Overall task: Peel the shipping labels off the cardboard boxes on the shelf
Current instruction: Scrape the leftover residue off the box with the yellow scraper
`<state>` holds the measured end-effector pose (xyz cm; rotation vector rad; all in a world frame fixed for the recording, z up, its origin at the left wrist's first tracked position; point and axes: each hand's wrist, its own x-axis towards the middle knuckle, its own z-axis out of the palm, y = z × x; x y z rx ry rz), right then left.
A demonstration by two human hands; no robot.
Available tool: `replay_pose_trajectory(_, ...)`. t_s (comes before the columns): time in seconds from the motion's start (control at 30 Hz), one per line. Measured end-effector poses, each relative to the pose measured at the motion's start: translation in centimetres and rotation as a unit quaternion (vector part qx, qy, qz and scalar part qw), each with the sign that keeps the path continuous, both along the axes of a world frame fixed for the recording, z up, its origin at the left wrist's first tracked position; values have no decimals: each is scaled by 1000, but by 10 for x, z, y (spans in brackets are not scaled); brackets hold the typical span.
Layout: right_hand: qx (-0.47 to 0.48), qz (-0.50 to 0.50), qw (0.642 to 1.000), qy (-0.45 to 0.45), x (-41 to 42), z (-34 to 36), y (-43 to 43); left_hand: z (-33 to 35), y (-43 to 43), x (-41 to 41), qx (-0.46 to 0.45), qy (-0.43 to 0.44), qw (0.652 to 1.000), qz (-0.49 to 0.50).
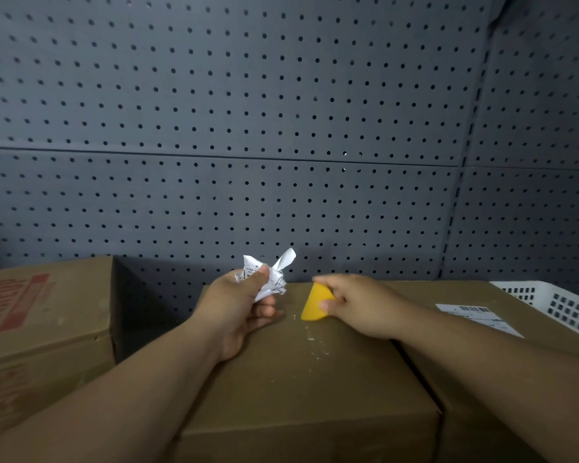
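Observation:
My left hand [238, 305] grips a crumpled white shipping label [271, 275] above the far left corner of the middle cardboard box [301, 389]. My right hand [358, 304] pinches a yellow plastic scraper [315, 302] whose edge rests on the box top. Small white paper scraps [310, 339] lie on the box top near the scraper. A flat white shipping label [478, 317] with a barcode is stuck on the box to the right [475, 389], partly hidden by my right forearm.
A cardboard box with red print [41, 315] stands at the left, with a dark gap between it and the middle box. A white perforated plastic basket [562, 305] sits at the far right. A grey pegboard wall [248, 128] closes the back.

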<state>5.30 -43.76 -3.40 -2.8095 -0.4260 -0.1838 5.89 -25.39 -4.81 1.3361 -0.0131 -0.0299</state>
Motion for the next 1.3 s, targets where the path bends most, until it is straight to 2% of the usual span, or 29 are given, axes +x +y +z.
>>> replay_pose_trajectory(0.07, 24, -24, 999, -22, 10, -4, 6, -1, 1, 0, -3, 0, 1000, -1)
replay_pose_trajectory(0.13, 9, -34, 999, -18, 16, -10, 12, -1, 1, 1, -6, 1, 1000, 0)
replay_pose_trajectory(0.3, -32, 15, 999, -8, 15, -12, 9, -1, 1, -1, -8, 0, 1000, 0)
replay_pose_trajectory(0.5, -15, -11, 1000, -19, 15, -13, 9, 0, 1, -1, -8, 2, 1000, 3)
replay_pose_trajectory(0.6, -25, 26, 999, -7, 16, -12, 8, 0, 1, -1, -6, 3, 1000, 2)
replay_pose_trajectory(0.77, -24, 24, 999, -30, 13, -10, 6, 0, 1, -2, -10, 3, 1000, -1)
replay_pose_trajectory(0.87, -27, 60, 998, -5, 7, -8, 5, 0, 1, -1, -12, 2, 1000, -4)
replay_pose_trajectory(1.0, 2, 47, 998, -42, 6, -10, 5, 0, 1, -1, -14, 1, 1000, -6)
replay_pose_trajectory(1.1, -19, 94, 995, 29, -5, -6, 1, -1, 1, -1, -15, -1, 1000, -9)
replay_pose_trajectory(1.17, 1, 110, 992, 66, -12, 1, -6, 0, 1, -1, -18, -3, 1000, -11)
replay_pose_trajectory(1.23, 49, 78, 996, 22, -6, 3, -14, 0, 1, -1, -17, -5, 1000, -9)
replay_pose_trajectory(1.3, 29, 28, 999, -32, -2, 0, -14, 0, 1, -1, -14, -6, 1000, -8)
